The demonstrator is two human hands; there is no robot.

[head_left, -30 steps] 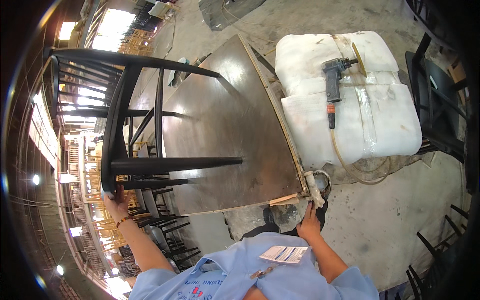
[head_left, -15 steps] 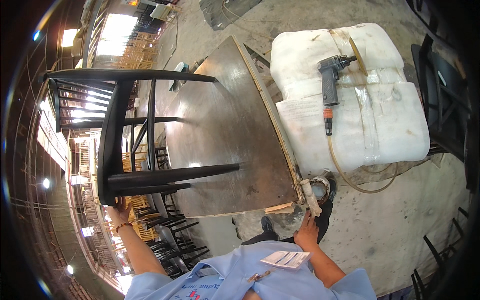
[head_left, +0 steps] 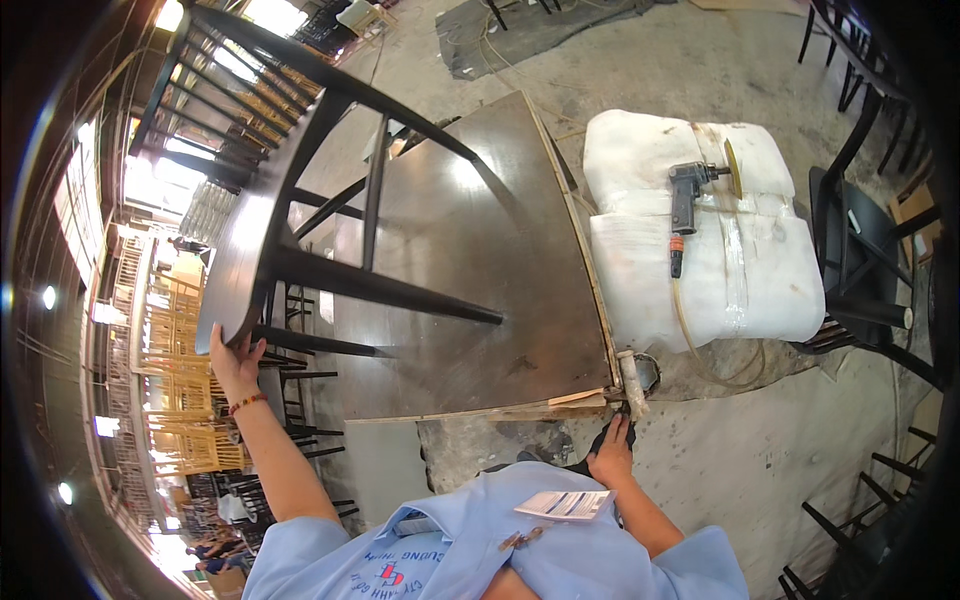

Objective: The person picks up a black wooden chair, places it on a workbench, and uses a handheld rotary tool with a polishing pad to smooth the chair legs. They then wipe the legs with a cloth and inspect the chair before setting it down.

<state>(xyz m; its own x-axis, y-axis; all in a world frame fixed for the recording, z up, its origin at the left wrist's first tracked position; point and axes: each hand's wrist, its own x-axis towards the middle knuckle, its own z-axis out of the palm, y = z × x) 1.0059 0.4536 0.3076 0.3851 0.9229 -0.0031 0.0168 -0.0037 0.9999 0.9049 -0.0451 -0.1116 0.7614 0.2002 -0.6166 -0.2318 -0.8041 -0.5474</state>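
A black wooden chair (head_left: 285, 185) with a spindle back stands on the dark worn board of a work table (head_left: 450, 385), its legs on the surface. The fingers of my left hand (head_left: 237, 365) are wrapped round the near edge of the chair's seat. Low by the table's near right corner, my right hand (head_left: 612, 456) rests against my dark trouser leg, fingers stretched out, holding nothing. Just above it, a whitish paint-stained roll (head_left: 632, 385) sits at the corner beside a small round pot (head_left: 648, 372).
Right of the table lies a white wrapped bundle (head_left: 640, 310). A pistol-grip air sander (head_left: 684, 197) with a round disc rests on it, trailing a hose (head_left: 690, 335). Black chairs (head_left: 860, 240) stand at the far right, and pale wooden chairs (head_left: 190, 400) are stacked at left.
The chair has turned and tilted, its spindle back now further up the view and more of the seat's face showing. My left hand stays at the seat edge. The whole view has shifted.
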